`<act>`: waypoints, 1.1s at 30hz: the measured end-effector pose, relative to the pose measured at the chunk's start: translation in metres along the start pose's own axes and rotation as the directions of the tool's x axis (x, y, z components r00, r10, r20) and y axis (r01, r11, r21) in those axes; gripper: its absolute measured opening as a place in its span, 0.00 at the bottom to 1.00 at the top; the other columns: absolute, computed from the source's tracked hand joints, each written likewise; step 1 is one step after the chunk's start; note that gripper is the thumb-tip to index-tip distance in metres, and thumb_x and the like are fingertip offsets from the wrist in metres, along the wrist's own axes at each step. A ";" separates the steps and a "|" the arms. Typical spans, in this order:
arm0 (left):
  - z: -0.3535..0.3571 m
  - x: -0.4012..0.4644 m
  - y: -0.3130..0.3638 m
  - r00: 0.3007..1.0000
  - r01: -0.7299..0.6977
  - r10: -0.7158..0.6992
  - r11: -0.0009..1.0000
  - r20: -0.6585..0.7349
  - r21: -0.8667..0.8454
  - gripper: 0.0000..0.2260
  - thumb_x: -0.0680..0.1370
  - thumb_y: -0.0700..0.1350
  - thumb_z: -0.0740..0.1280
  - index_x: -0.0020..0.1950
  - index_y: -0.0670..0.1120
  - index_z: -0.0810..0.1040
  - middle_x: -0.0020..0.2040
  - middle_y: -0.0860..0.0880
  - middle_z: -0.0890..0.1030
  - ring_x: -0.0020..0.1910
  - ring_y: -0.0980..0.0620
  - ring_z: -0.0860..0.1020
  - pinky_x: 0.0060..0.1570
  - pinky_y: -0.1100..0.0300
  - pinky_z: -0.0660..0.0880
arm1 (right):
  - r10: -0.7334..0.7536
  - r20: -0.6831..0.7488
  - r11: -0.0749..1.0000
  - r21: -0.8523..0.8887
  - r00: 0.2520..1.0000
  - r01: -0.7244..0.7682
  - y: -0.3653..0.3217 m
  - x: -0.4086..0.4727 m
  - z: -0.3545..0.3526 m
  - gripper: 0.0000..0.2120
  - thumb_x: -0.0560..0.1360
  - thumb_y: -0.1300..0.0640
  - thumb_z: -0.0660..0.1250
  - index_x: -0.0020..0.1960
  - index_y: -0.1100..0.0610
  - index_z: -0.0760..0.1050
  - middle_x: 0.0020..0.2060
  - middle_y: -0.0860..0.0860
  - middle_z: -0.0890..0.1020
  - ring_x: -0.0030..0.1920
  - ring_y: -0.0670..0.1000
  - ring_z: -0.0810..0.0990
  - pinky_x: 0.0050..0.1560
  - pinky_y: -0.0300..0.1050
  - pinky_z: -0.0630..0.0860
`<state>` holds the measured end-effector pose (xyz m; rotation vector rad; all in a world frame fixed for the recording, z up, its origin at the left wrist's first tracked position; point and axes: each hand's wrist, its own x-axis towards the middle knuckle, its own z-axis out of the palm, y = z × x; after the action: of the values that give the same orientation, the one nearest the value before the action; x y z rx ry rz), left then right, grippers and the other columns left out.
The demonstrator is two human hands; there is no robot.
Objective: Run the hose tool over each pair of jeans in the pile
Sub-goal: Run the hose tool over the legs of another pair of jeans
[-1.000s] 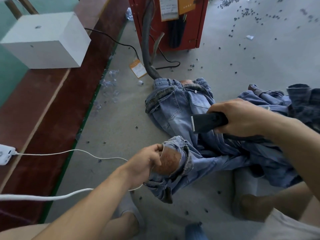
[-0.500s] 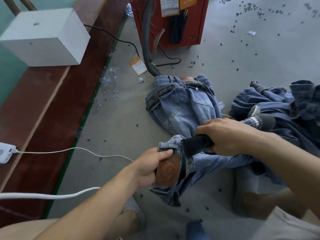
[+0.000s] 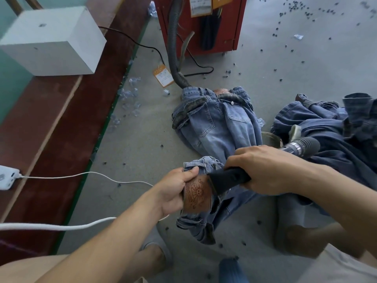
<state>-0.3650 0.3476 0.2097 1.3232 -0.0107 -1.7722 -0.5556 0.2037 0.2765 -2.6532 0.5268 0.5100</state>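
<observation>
Denim fills the centre and right of the frame: one light blue pair of jeans [image 3: 216, 127] lies spread on the grey concrete floor [image 3: 306, 74], its near waistband lifted at lower centre, and a heap of darker blue jeans [image 3: 330, 127] sits at the right edge, cut off, so its pairs cannot be counted. Two hands are in view. The left hand [image 3: 173, 190] has its grip curled round the lifted waistband, thumb pressed beside the one brown leather patch [image 3: 196, 194]. The right hand [image 3: 271, 170] has its grip wrapped round the black hose tool [image 3: 226, 179], whose flat nozzle touches the patch's right edge; fingers hide most of the handle. One grey ribbed hose [image 3: 173, 50] runs from the red metal cabinet [image 3: 238, 21] at top centre down behind the light jeans, where it is hidden. One white box [image 3: 53, 43] stands at upper left. Two white cables [image 3: 81, 175] cross the left side. Small dark specks scattered on the floor are too many and too small to count.
</observation>
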 end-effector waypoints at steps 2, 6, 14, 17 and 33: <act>0.002 0.001 0.001 1.000 -0.012 0.011 1.000 0.009 0.003 0.16 0.86 0.41 0.59 0.70 0.34 0.73 0.58 0.34 0.81 0.47 0.41 0.83 0.54 0.44 0.80 | -0.044 -0.011 0.999 0.015 0.999 0.044 -0.008 0.000 0.006 0.20 0.72 0.46 0.70 0.62 0.37 0.71 0.49 0.40 0.76 0.49 0.47 0.79 0.48 0.48 0.78; 0.004 0.001 0.004 1.000 -0.020 0.020 1.000 0.020 0.019 0.16 0.86 0.42 0.59 0.70 0.34 0.74 0.53 0.35 0.83 0.44 0.42 0.85 0.49 0.44 0.82 | 0.026 -0.041 1.000 0.013 0.999 -0.026 0.006 -0.001 -0.003 0.20 0.71 0.49 0.69 0.62 0.38 0.74 0.50 0.40 0.78 0.51 0.48 0.79 0.51 0.49 0.78; 0.000 0.002 0.003 0.999 -0.034 0.033 0.998 0.025 0.043 0.17 0.86 0.42 0.60 0.71 0.34 0.73 0.58 0.34 0.82 0.49 0.40 0.84 0.52 0.42 0.82 | 0.131 -0.049 0.991 -0.016 0.990 -0.131 0.021 0.007 -0.006 0.15 0.73 0.50 0.68 0.59 0.42 0.76 0.49 0.44 0.78 0.50 0.52 0.80 0.52 0.54 0.79; -0.001 0.003 0.001 0.999 -0.020 0.019 0.999 0.028 0.046 0.16 0.86 0.42 0.59 0.69 0.34 0.74 0.55 0.35 0.83 0.48 0.40 0.84 0.52 0.42 0.81 | 0.066 -0.055 0.997 0.029 0.996 -0.065 0.010 0.006 -0.003 0.18 0.71 0.48 0.70 0.60 0.40 0.76 0.49 0.42 0.78 0.50 0.49 0.79 0.51 0.52 0.78; -0.035 0.040 -0.013 0.817 0.004 0.273 0.878 -0.508 0.478 0.23 0.79 0.34 0.68 0.67 0.53 0.64 0.52 0.42 0.77 0.43 0.45 0.80 0.36 0.52 0.80 | 0.184 -0.233 0.979 0.131 0.955 -0.156 0.035 0.004 -0.014 0.20 0.74 0.44 0.74 0.63 0.41 0.73 0.48 0.44 0.78 0.50 0.54 0.77 0.47 0.50 0.71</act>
<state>-0.3473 0.3455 0.1580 2.1058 -0.2086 -1.2245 -0.5637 0.1670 0.2764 -2.5898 0.8387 0.1931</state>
